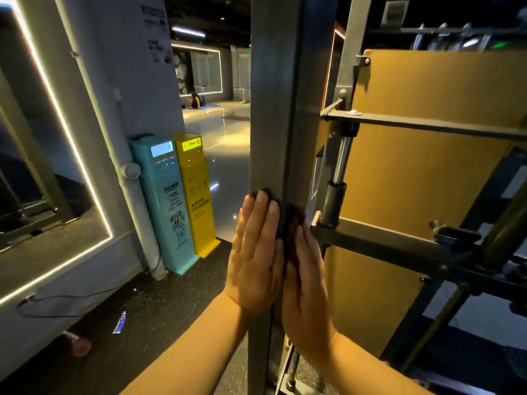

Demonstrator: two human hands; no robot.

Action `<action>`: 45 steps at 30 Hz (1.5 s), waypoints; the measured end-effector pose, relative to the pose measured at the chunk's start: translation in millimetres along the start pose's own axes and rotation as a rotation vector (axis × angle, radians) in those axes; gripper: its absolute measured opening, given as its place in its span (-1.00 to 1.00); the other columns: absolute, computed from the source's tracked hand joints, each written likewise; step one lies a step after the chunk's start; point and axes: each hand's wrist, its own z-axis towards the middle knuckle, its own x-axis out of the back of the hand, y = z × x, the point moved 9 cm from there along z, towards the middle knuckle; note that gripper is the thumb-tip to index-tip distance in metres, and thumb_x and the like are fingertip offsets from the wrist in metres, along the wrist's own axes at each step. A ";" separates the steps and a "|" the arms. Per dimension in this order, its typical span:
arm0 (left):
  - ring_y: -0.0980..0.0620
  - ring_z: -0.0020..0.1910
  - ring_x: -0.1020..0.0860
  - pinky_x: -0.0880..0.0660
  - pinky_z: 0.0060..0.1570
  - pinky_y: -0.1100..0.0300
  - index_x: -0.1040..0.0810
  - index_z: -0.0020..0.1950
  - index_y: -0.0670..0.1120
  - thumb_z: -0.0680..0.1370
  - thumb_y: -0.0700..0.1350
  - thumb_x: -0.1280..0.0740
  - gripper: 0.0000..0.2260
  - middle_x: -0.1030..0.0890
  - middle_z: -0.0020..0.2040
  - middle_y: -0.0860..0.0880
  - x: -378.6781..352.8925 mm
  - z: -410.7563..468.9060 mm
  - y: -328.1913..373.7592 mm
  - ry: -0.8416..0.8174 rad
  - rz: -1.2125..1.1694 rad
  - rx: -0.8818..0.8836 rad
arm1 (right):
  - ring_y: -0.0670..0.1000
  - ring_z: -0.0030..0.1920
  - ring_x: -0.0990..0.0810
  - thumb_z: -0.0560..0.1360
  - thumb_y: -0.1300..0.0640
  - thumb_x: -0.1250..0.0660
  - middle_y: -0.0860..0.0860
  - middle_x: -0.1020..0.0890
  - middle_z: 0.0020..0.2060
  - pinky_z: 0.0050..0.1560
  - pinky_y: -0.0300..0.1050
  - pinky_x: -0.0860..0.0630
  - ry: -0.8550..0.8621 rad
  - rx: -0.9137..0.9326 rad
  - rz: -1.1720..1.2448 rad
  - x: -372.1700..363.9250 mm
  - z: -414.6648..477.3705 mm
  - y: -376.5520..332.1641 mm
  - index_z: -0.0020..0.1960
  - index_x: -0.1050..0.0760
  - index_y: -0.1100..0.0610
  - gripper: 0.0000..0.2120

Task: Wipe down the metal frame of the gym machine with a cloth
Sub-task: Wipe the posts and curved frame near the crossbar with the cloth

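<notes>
Our two bare forearms reach up from the bottom edge. Our left hand (256, 252) lies flat, fingers straight and together, against the left face of an upright grey metal post (273, 109). Our right hand (306, 295), a little lower, lies flat the same way against the post's right face. Neither hand curls round anything. Both press a dark cloth (289, 220), which wraps over the post's front edge under the fingertips. Just right of the hands, a grey crossbar (385, 243) joins the post, with a tan panel (427, 172) behind it. On the dark floor at lower left lies a small blue and white tube (119, 323). Farther back, a teal stand (168, 206) and a yellow stand (198, 195) are side by side against a grey wall that carries a lit strip (71, 143). Beyond them a glossy floor (228, 155) stretches into a dim hall.
</notes>
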 end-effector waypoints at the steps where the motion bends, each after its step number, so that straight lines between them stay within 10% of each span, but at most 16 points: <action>1: -0.10 0.68 -0.05 -0.09 0.62 -0.14 0.01 0.71 0.03 0.76 -0.07 -0.04 -0.49 -0.01 0.71 0.05 1.2 4.4 1.6 0.010 0.001 0.004 | 0.09 0.61 -0.19 0.75 -0.01 -0.03 0.00 -0.16 0.63 0.53 0.13 -0.30 -0.028 0.022 0.012 0.2 1.3 -1.2 0.63 -0.12 0.10 -0.52; 7: -0.19 0.67 -0.11 -0.11 0.61 -0.22 -0.11 0.64 -0.12 0.69 -0.16 -0.14 -0.49 -0.13 0.67 -0.01 10.1 63.5 15.3 0.054 -0.021 0.046 | 0.08 0.62 -0.19 0.71 0.26 -0.08 0.17 -0.17 0.61 0.55 0.00 -0.28 -0.028 0.113 -0.004 20.2 80.0 -45.2 0.59 -0.14 0.26 -0.54; 14: -0.20 0.63 -0.20 -0.25 0.58 -0.15 -0.23 0.59 -0.13 0.70 -0.17 -0.15 -0.56 -0.20 0.61 -0.07 19.4 84.8 20.4 0.055 -0.030 0.107 | 0.05 0.64 -0.12 0.73 0.03 -0.07 -0.01 -0.13 0.65 0.57 -0.10 -0.20 -0.165 0.231 -0.062 16.2 52.1 -33.0 0.66 -0.04 -0.08 -0.48; 22: -0.13 0.65 -0.15 -0.21 0.60 -0.11 -0.23 0.61 -0.22 0.73 -0.13 -0.12 -0.55 -0.17 0.64 -0.11 42.7 194.6 37.3 0.100 0.004 -0.027 | 0.07 0.57 -0.31 0.70 0.24 -0.15 0.09 -0.33 0.57 0.46 0.19 -0.41 0.129 0.306 0.012 48.0 186.7 -112.0 0.62 -0.18 0.22 -0.50; 30: 0.15 0.43 -0.26 -0.19 0.43 0.41 -0.31 0.57 -0.06 0.72 -0.07 -0.11 -0.60 -0.30 0.48 -0.03 59.9 245.5 50.4 0.191 0.040 -0.052 | 0.07 0.61 -0.20 0.69 0.24 -0.19 -0.02 -0.25 0.61 0.57 0.03 -0.24 0.059 0.514 -0.111 36.1 174.5 -124.4 0.60 -0.25 0.12 -0.52; 36: 0.09 0.47 -0.31 -0.27 0.48 0.24 -0.34 0.56 -0.10 0.72 -0.13 -0.16 -0.61 -0.30 0.50 -0.02 76.5 324.6 67.2 0.173 0.027 -0.098 | -0.19 0.56 -0.23 0.71 0.18 -0.15 -0.08 -0.31 0.57 0.51 -0.31 -0.25 0.144 0.463 -0.028 56.9 269.9 -195.1 0.59 -0.27 0.03 -0.54; 45: 0.10 0.56 -0.19 0.01 0.39 0.59 -0.27 0.62 -0.07 0.72 -0.12 -0.17 -0.56 -0.24 0.59 0.00 92.5 430.0 81.0 0.264 0.045 -0.081 | -0.06 0.50 -0.34 0.73 0.17 -0.10 0.00 -0.32 0.54 0.47 -0.17 -0.34 0.128 0.565 -0.092 94.7 430.6 -325.9 0.60 -0.25 0.02 -0.56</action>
